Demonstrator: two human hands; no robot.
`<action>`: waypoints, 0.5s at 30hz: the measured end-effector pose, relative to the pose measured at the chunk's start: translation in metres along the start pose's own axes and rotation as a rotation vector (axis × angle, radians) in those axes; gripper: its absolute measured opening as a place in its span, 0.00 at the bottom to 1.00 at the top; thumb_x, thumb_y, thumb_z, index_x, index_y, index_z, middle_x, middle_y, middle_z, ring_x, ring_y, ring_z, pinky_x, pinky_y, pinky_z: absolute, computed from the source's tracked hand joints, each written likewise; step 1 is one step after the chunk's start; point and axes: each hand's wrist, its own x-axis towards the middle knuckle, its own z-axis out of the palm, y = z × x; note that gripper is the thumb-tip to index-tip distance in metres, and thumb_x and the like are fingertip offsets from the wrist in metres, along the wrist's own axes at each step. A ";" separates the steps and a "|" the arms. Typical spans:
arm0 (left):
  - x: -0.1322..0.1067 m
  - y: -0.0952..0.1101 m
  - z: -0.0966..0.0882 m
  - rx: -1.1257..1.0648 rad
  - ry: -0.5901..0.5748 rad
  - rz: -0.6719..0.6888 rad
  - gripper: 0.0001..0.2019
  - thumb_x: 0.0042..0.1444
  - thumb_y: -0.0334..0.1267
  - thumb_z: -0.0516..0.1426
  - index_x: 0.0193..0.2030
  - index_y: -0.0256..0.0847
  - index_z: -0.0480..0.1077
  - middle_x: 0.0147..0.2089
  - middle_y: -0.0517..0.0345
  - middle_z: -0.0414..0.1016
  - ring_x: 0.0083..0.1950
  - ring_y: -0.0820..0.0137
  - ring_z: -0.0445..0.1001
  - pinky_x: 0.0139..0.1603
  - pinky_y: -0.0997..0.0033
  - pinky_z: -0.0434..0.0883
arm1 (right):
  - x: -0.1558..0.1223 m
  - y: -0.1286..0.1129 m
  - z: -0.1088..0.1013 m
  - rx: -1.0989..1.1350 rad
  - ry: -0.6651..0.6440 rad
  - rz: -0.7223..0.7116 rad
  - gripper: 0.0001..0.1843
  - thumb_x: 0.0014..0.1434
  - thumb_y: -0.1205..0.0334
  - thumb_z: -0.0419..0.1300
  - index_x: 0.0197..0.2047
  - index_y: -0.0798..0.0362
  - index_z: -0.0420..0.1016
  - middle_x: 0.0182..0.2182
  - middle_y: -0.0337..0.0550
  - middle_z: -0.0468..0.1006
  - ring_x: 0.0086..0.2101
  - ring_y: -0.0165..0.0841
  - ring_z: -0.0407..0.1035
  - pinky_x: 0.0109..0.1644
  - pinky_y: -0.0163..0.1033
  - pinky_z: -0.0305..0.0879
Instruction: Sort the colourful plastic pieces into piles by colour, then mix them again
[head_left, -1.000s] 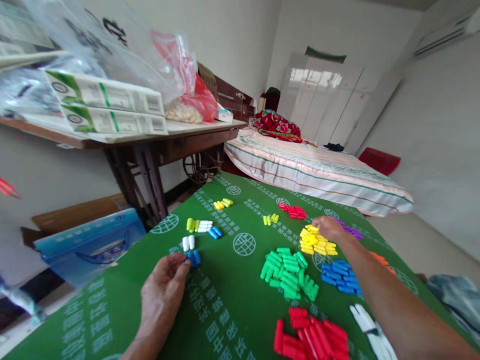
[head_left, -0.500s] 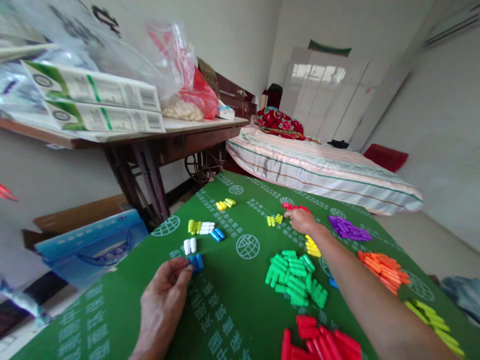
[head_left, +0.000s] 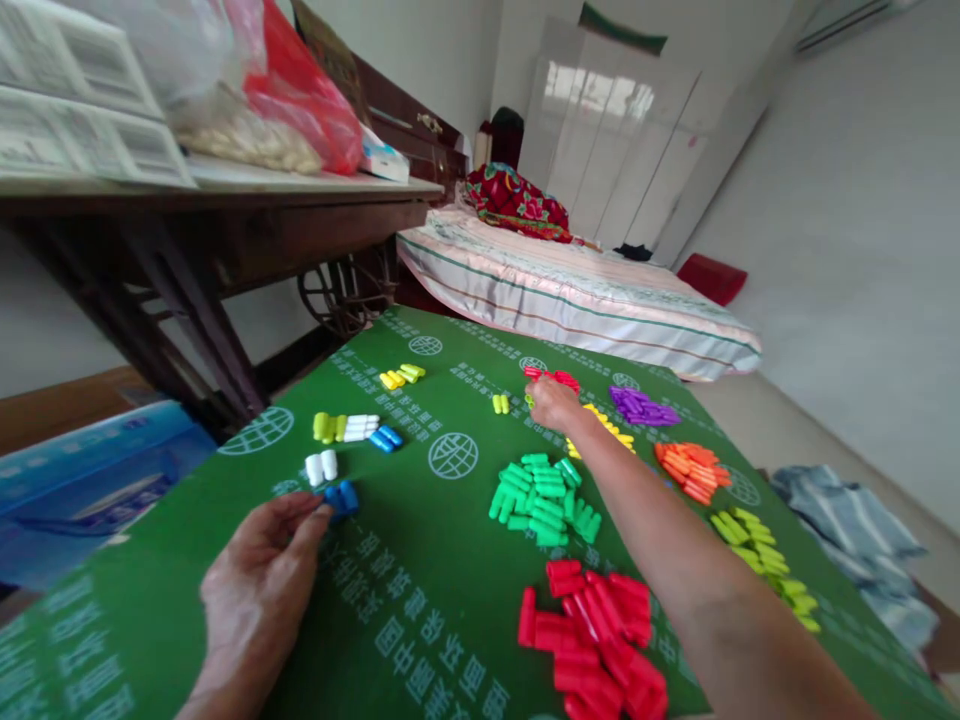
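Note:
At the lower left, my left hand [head_left: 262,575] is closed in a pinch at the edge of a small group of blue plastic tubes [head_left: 346,497]; its fingertips touch the nearest one. Two white tubes [head_left: 321,467] lie just beyond. My right hand [head_left: 553,404] reaches far across the green board [head_left: 420,560], fingers closed around small lime tubes [head_left: 529,400] that they partly cover. To its left lies a lime pair [head_left: 500,404]. A red group [head_left: 562,380] sits right behind this hand, and yellow tubes [head_left: 600,430] show beside the wrist.
Piles of green tubes [head_left: 544,500], red tubes [head_left: 592,640], purple tubes [head_left: 643,406], orange tubes [head_left: 691,470] and lime tubes [head_left: 761,560] lie on the board. A table [head_left: 300,190] with bags stands at left; a bed [head_left: 570,290] is behind.
The view has swung to the right, so everything sits further left. My right hand has moved from beside the red tubes onto the lime ones. My left hand stays at the blue tubes.

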 end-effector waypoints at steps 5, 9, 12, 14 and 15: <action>-0.004 0.016 -0.002 0.066 -0.013 0.049 0.18 0.39 0.52 0.56 0.34 0.45 0.72 0.30 0.62 0.75 0.34 0.63 0.72 0.45 0.61 0.68 | -0.082 0.014 0.002 0.045 0.084 0.070 0.17 0.60 0.64 0.55 0.53 0.47 0.69 0.51 0.45 0.69 0.48 0.36 0.68 0.47 0.36 0.63; -0.009 0.026 -0.004 0.047 -0.017 0.041 0.15 0.37 0.51 0.55 0.31 0.45 0.70 0.28 0.63 0.74 0.32 0.65 0.71 0.41 0.64 0.69 | -0.151 0.062 0.017 0.068 0.061 0.209 0.20 0.57 0.64 0.56 0.54 0.47 0.70 0.50 0.44 0.71 0.48 0.36 0.68 0.48 0.35 0.61; -0.012 0.030 -0.007 0.069 -0.031 0.030 0.15 0.38 0.50 0.55 0.31 0.44 0.70 0.28 0.63 0.73 0.32 0.65 0.71 0.40 0.65 0.69 | -0.191 0.114 0.034 0.059 0.006 0.353 0.22 0.54 0.68 0.56 0.53 0.51 0.71 0.48 0.49 0.73 0.47 0.38 0.70 0.47 0.36 0.62; -0.014 0.032 -0.008 0.074 -0.038 0.033 0.15 0.38 0.50 0.54 0.31 0.44 0.70 0.28 0.63 0.73 0.32 0.65 0.71 0.41 0.66 0.68 | -0.211 0.147 0.047 0.050 -0.032 0.431 0.23 0.52 0.71 0.56 0.53 0.54 0.72 0.49 0.53 0.74 0.48 0.40 0.70 0.49 0.38 0.63; -0.014 0.033 -0.009 0.069 -0.042 0.035 0.16 0.38 0.50 0.54 0.31 0.44 0.70 0.28 0.63 0.73 0.32 0.65 0.71 0.41 0.66 0.68 | -0.220 0.161 0.054 0.048 -0.049 0.461 0.24 0.52 0.72 0.55 0.53 0.55 0.73 0.49 0.54 0.74 0.49 0.40 0.70 0.49 0.39 0.63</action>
